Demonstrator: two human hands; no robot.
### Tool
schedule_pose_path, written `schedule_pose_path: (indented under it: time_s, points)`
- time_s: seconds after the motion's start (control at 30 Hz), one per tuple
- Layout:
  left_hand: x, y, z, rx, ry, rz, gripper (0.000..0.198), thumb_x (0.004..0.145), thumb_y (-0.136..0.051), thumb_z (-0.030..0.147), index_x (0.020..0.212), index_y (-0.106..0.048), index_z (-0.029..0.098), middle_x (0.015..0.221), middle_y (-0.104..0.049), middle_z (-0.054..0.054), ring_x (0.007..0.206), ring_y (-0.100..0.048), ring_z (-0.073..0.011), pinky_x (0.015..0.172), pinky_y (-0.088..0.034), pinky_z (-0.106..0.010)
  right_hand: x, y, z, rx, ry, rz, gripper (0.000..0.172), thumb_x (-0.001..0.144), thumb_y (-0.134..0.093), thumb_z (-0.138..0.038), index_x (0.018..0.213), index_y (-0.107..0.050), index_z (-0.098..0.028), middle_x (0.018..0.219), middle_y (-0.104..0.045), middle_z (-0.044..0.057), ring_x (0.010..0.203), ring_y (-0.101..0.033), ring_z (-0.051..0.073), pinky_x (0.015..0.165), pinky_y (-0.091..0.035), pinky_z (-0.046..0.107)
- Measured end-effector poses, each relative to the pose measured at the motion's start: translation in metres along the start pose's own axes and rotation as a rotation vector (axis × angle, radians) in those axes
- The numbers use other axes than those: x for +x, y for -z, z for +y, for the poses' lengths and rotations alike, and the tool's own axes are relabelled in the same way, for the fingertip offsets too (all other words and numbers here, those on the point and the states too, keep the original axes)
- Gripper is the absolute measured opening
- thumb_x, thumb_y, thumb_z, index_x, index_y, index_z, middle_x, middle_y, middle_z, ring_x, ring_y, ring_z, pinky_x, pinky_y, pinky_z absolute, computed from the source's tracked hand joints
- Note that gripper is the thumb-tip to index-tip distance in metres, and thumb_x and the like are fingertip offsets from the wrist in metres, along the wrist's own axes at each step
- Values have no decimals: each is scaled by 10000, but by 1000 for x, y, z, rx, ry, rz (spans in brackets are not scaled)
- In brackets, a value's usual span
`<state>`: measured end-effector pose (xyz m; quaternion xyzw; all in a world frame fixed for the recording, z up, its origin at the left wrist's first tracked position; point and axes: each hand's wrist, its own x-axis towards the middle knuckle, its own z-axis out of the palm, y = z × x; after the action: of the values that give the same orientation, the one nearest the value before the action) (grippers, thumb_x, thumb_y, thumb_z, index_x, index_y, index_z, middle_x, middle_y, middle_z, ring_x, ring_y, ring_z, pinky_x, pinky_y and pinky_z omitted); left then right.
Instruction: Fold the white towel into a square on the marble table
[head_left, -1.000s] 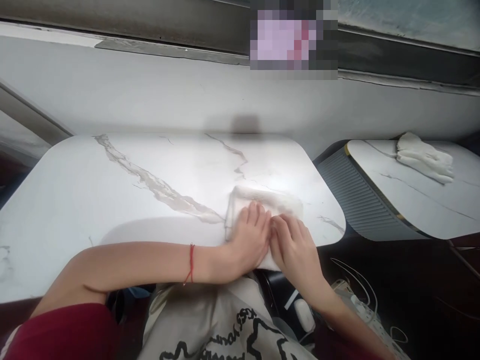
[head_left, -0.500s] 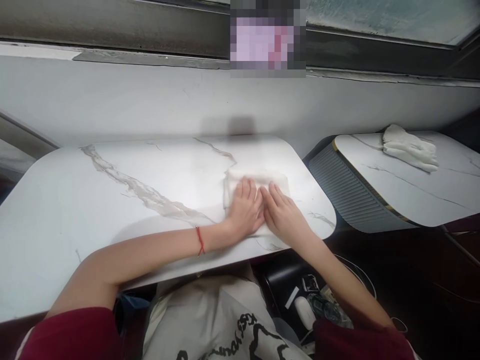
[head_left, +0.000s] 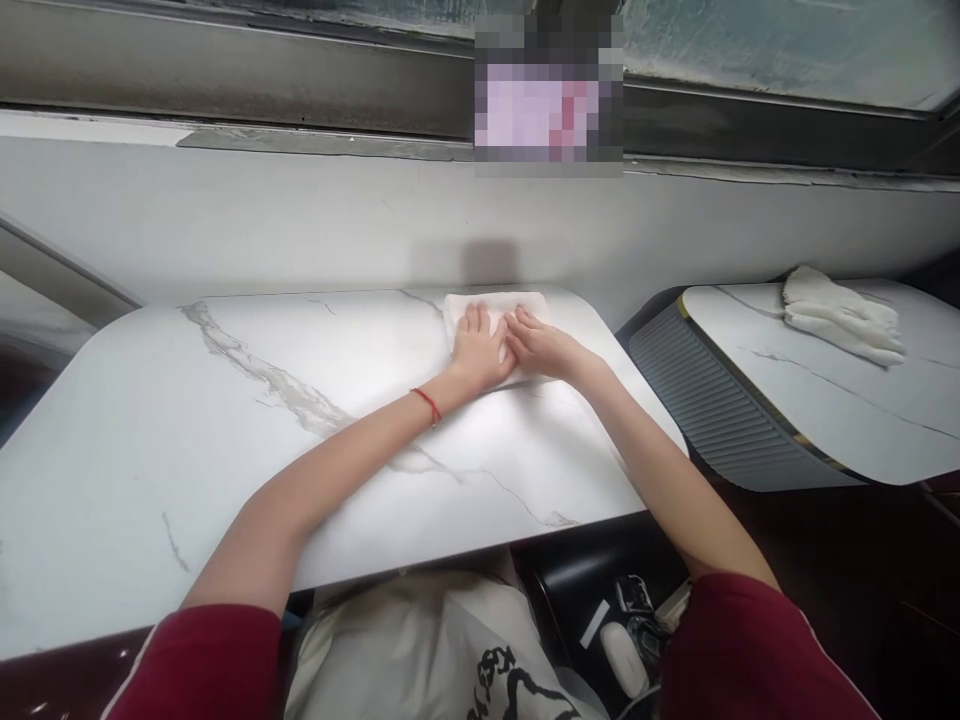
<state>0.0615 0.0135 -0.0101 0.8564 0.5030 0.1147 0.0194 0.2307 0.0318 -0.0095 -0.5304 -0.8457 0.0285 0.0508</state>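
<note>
A folded white cloth [head_left: 459, 310] lies flat on the white marble-patterned tabletop [head_left: 360, 360], close to its far edge. My left hand [head_left: 481, 348] rests on the cloth with fingers stretched forward, a red string bracelet on that wrist. Beside it, my right hand [head_left: 536, 345] also lies on the cloth, its fingers extended and pointing to the left. The two hands touch or nearly touch at the thumbs. Part of the cloth is hidden beneath them.
To the right stands a second marble-patterned table [head_left: 847, 410] with ribbed grey sides, bearing a crumpled white cloth [head_left: 840, 315]. A wall [head_left: 300, 220] and window frame rise behind. Below the near edge, a black surface holds a white case [head_left: 624, 660] and other small items.
Both hands and the cloth beneath them have slid away from me toward the table's far edge. My arms are stretched further out. The view has shifted slightly.
</note>
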Motion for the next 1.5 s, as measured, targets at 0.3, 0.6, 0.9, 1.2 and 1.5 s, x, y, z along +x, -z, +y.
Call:
schedule_pose_path:
  time_s: [0.3,0.6,0.9,1.2,1.5]
  points:
    - [37,-7,-24,-54,-29,136,568,996,-482,445,1504,-532,197,1558,-476,-173,1478,-374,-352,1207,-272,-481,23,-25,20,12,-106,158,647,1065,-205,-366,1585,-353,-11,1664,-312,214,1572,-256,310,1262,-311,513]
    - [39,-11,-36,-64,-91,98,558,1017,-428,350,1542,-478,166,1606,-424,-172,1508,-342,-340,1222,-264,-491,17,-28,12,-106,-115,214,616,1062,-245,-337,1573,-376,-19,1652,-338,221,1556,-300,312,1239,-329,482]
    - [32,-9,-36,-23,-126,99,529,1015,-422,295,1506,-510,119,1591,-447,-194,1500,-372,-323,1227,-277,-460,11,-23,0,-165,-148,197,594,1065,-248,-325,1567,-389,-42,1644,-358,216,1533,-344,323,1200,-359,483]
    - [18,-8,-33,-2,-141,120,511,1023,-416,299,1496,-517,133,1591,-455,-184,1501,-387,-312,1225,-291,-462,2,-21,-13,-207,-174,167,584,1067,-254,-315,1571,-382,-50,1639,-366,223,1525,-356,325,1178,-384,484]
    - [2,-4,-10,38,-71,87,516,1037,-406,302,1502,-509,103,1595,-440,-218,1509,-377,-333,1221,-293,-467,-17,-22,-22,-258,-174,227,559,1051,-267,-282,1522,-457,-49,1589,-450,222,1488,-422,301,1152,-407,442]
